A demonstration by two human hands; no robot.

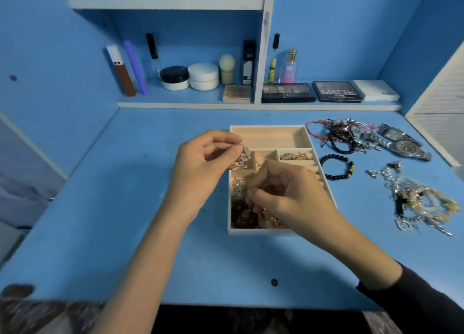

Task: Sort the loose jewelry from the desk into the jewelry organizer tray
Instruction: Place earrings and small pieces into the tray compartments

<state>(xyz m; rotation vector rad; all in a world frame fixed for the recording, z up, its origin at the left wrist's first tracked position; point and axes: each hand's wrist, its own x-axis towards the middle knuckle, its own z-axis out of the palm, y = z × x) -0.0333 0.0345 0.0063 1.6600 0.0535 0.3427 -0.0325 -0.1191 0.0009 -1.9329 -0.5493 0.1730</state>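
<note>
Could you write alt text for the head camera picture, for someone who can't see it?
Two hands work over a cream jewelry organizer tray on a blue desk: the left hand pinches a sparkly piece, the right hand curls its fingers low over the compartments. Loose bracelets and watches lie to the tray's right.

Right arm: plain black long sleeve (416, 298), ending partway along the forearm. Left forearm (140, 266): bare down to the lower frame edge.
</note>
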